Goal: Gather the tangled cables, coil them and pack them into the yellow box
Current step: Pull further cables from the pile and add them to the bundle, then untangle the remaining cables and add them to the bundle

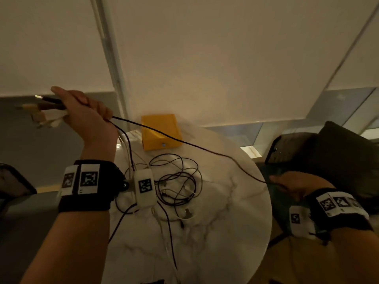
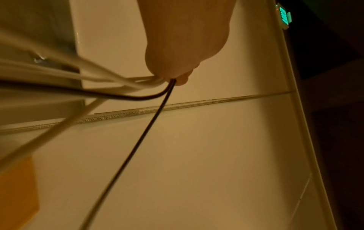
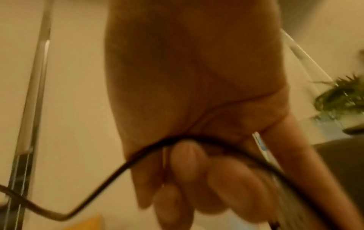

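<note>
My left hand [image 1: 82, 111] is raised at the upper left and grips a bundle of black and white cable ends [image 1: 49, 105], whose plugs stick out to the left. A black cable [image 1: 184, 141] runs taut from that hand across the table to my right hand [image 1: 291, 184], which holds it in curled fingers [image 3: 187, 160] past the table's right edge. In the left wrist view the black cable [image 2: 138, 140] and white cables [image 2: 110, 77] leave my fist. A tangle of black and white cables [image 1: 176, 185] lies mid-table. The yellow box [image 1: 161, 131] sits shut at the far edge.
The round white marble table [image 1: 225, 232] fills the middle. A dark chair with a cushion [image 1: 336, 156] stands at the right, close to my right hand. White blinds [image 1: 205, 48] hang behind the table. A plant [image 3: 340, 99] shows in the right wrist view.
</note>
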Action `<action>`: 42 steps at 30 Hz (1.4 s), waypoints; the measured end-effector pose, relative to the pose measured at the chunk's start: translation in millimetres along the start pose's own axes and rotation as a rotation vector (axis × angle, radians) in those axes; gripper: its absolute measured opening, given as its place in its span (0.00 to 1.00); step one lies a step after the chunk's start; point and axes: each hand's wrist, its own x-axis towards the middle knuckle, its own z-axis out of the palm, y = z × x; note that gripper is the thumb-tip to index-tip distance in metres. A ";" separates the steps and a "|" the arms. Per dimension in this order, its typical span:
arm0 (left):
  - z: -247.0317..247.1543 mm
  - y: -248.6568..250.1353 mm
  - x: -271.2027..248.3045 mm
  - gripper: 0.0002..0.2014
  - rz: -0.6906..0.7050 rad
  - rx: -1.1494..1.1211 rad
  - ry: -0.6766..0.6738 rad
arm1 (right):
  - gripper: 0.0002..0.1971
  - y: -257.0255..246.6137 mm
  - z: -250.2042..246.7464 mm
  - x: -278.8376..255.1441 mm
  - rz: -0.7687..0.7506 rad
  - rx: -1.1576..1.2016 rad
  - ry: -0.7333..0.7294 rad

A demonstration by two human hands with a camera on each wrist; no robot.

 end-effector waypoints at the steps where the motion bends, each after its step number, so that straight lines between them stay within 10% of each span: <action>1: 2.9 -1.5 -1.9 0.26 0.006 -0.008 -0.019 | 0.23 9.0 5.6 2.8 0.096 -0.059 -0.047; 5: 12.7 -3.0 -6.8 0.27 -0.030 -0.049 -0.080 | 0.18 12.7 42.2 -0.1 0.150 0.003 -0.367; 12: 15.3 6.0 -7.1 0.28 -0.070 -0.052 -0.114 | 0.12 -67.9 107.1 -14.1 -0.286 -0.383 -0.640; 18: 8.6 19.2 -5.6 0.28 -0.084 0.031 -0.175 | 0.16 -150.1 128.2 54.0 -0.542 -0.317 -0.282; 30: -10.7 32.6 3.5 0.28 -0.069 0.139 -0.138 | 0.18 -147.1 205.4 148.5 -0.477 -0.676 0.017; 36: -29.9 47.5 16.0 0.27 -0.055 0.207 -0.066 | 0.07 -158.2 99.8 93.4 -0.529 0.411 -0.115; 42: -39.3 46.4 23.8 0.28 -0.076 0.247 -0.023 | 0.09 -164.8 -2.5 23.4 -0.811 1.113 0.082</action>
